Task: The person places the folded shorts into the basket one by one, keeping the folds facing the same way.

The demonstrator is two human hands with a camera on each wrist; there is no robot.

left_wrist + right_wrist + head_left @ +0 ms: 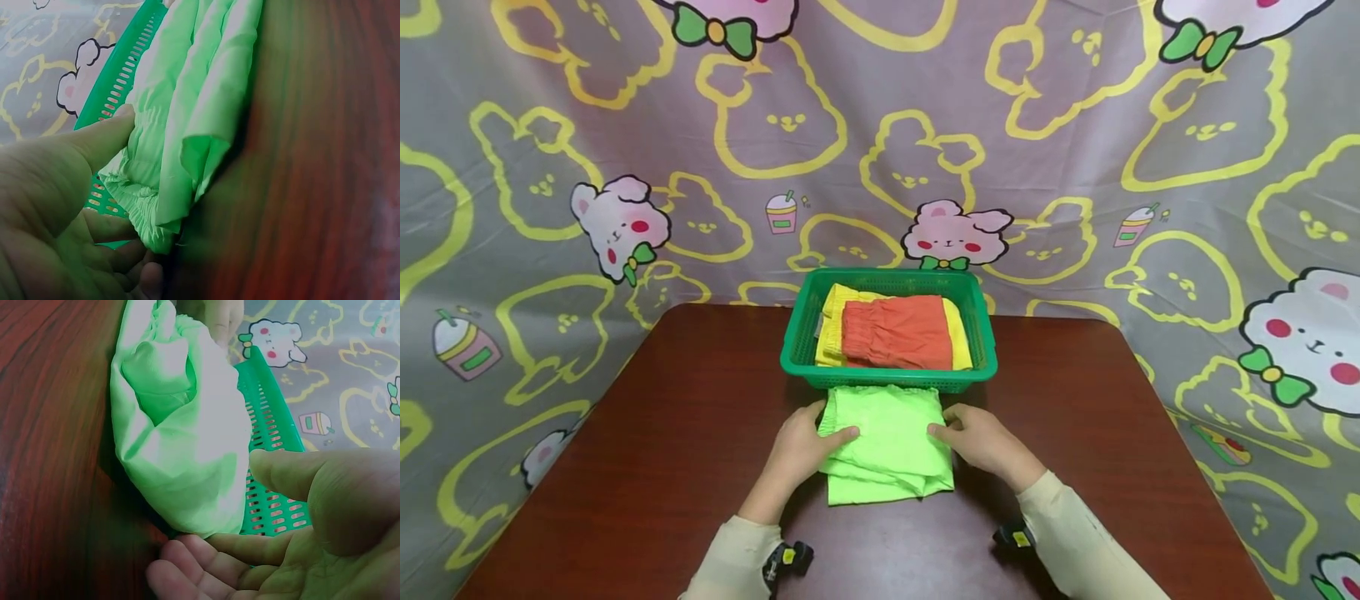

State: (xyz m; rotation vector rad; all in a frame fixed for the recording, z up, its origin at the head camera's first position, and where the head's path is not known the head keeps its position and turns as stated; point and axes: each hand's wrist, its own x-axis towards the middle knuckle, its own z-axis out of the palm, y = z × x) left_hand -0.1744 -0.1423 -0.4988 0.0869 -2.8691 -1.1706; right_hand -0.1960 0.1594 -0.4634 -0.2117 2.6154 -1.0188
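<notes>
A pair of bright green shorts (887, 442), folded into a rough square with a gathered elastic edge, is between my hands in front of the basket. My left hand (808, 446) grips its left side, thumb on top and fingers underneath. In the left wrist view, the gathered waistband (144, 212) lies between thumb and fingers. On the opposite side my right hand (981, 437) holds the shorts with the thumb on top. The right wrist view shows its fingers (250, 550) under the folded edge. Several fingertips are hidden beneath the cloth in the head view.
Just behind the shorts stands a green plastic basket (797, 354) with slotted walls. Inside lie a folded orange-red garment (898, 333) and yellow cloth (958, 337) under it. The brown wooden table (700, 383) meets a patterned cloth backdrop (880, 108) at its back.
</notes>
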